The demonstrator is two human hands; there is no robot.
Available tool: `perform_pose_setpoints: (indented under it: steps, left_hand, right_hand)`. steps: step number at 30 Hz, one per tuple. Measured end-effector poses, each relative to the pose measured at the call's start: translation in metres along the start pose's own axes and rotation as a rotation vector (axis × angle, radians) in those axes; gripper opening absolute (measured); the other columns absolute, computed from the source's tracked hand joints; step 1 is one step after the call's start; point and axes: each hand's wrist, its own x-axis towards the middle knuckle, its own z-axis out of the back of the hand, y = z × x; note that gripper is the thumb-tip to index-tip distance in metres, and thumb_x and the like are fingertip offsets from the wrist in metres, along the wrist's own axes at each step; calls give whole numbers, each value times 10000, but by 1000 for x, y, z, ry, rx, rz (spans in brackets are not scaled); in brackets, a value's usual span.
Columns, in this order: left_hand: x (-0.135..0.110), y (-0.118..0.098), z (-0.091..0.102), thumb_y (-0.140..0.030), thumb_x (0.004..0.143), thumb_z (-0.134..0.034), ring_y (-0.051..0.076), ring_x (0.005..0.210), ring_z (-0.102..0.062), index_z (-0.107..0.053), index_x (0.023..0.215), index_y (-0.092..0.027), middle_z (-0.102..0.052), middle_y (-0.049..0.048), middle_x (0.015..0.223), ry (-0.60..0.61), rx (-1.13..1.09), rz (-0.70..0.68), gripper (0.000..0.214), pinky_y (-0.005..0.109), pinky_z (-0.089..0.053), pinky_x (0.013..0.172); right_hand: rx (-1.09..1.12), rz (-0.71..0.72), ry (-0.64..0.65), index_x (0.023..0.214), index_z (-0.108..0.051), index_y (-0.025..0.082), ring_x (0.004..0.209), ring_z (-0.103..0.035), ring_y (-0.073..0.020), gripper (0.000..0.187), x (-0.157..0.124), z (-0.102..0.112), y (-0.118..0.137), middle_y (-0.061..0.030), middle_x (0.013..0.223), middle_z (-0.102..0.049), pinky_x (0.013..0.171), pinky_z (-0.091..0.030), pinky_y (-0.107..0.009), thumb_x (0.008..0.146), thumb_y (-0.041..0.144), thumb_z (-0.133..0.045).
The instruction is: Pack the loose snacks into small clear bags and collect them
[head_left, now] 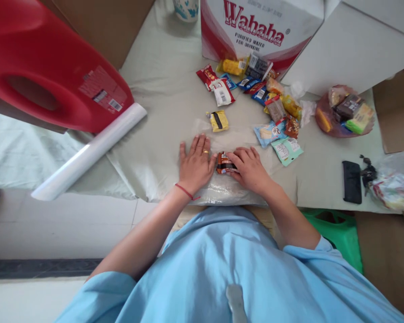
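Note:
A small brown snack packet (224,164) lies in front of me on a sheet of clear plastic film (227,193). My left hand (195,162) rests flat with fingers spread on the film, its thumb tip close to the packet's left end. At the other end, my right hand (251,168) has its thumb and index finger around the packet, while the other fingers lie curved over the film. Just beyond the hands is a yellow packet (218,120) with a dark band.
Several snack packets (275,109) are heaped before a Wahaba-style printed water carton (256,27). At right are a pink bowl (323,110) of snacks, a black phone (352,182) and a plastic bag (399,181). A film roll (90,152) lies beside a red jug (63,67) at left.

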Motion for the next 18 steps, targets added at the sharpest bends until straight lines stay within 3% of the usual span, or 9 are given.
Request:
perform_pose_setpoints:
  steps: [4,6,9,12,15,18]
  left_hand:
    - [4,15,5,-450,1117,-292,303,1671,-324,-458,1651,-165,-374,152,1778,-6,-89,16,628,603,-205,1369]
    - [6,26,8,-452,1104,-350,295,1676,-312,-470,1637,-178,-355,147,1789,-30,-125,-7,612,557,-263,1361]
    - [5,41,14,-409,1073,-455,288,1700,-246,-547,1563,-221,-358,120,1793,-70,-94,-56,533,521,-273,1364]
    - [-5,51,21,-310,1041,-506,299,1709,-214,-620,1455,-264,-429,107,1754,-138,-47,-112,431,558,-232,1373]
    - [-24,58,32,-230,995,-551,308,1642,-385,-662,1325,-284,-609,98,1606,-218,-103,-306,352,601,-258,1356]
    - [-47,67,43,-245,977,-610,294,1512,-570,-653,1272,-276,-731,86,1444,-112,-212,-553,299,582,-326,1332]
  right_hand:
    - [79,22,-39,1633,-482,235,1551,-404,-392,665,-10,7,-7,-192,1589,-556,1308,-216,-686,1028,465,-636]
    - [156,21,-113,1606,-508,232,1516,-453,-379,635,-25,13,-12,-197,1598,-538,1282,-309,-651,1044,513,-596]
    - [279,45,-247,1458,-626,235,1283,-618,-335,457,-60,16,-15,-188,1375,-661,1092,-531,-549,1064,462,-573]
    - [329,121,-330,1345,-656,251,1075,-660,-299,346,-100,4,-10,-142,1171,-701,910,-600,-484,1029,391,-670]
    - [273,164,-359,1313,-657,242,1130,-651,-301,353,-129,-18,-4,-139,1201,-708,940,-606,-487,994,360,-750]
    - [193,145,-365,1223,-693,213,1188,-632,-297,223,-139,-35,-2,-145,1225,-721,1009,-589,-495,1007,251,-727]
